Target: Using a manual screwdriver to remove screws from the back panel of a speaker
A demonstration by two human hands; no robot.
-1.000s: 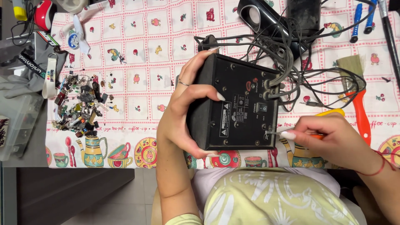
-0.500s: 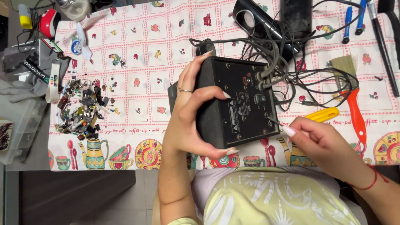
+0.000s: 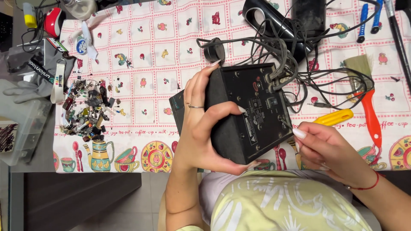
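Surface: table (image 3: 38,164) under a pink-checked tablecloth (image 3: 141,51).
On it: component pile (image 3: 85,111), paintbrush (image 3: 366,94), yellow-handled tool (image 3: 333,117), tangled cables (image 3: 299,64), clear plastic box (image 3: 21,128).

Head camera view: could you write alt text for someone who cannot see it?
A left hand grips a black box trailing grey cables, while the right hand pokes a thin tool at its back panel, above a patterned tablecloth.

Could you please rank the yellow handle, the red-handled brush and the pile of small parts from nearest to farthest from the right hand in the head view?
From the right hand:
1. Yellow handle, just above the hand, on the cloth.
2. Red-handled brush, farther up and to the right.
3. Pile of small parts, far across on the left side of the table, beyond the black box.
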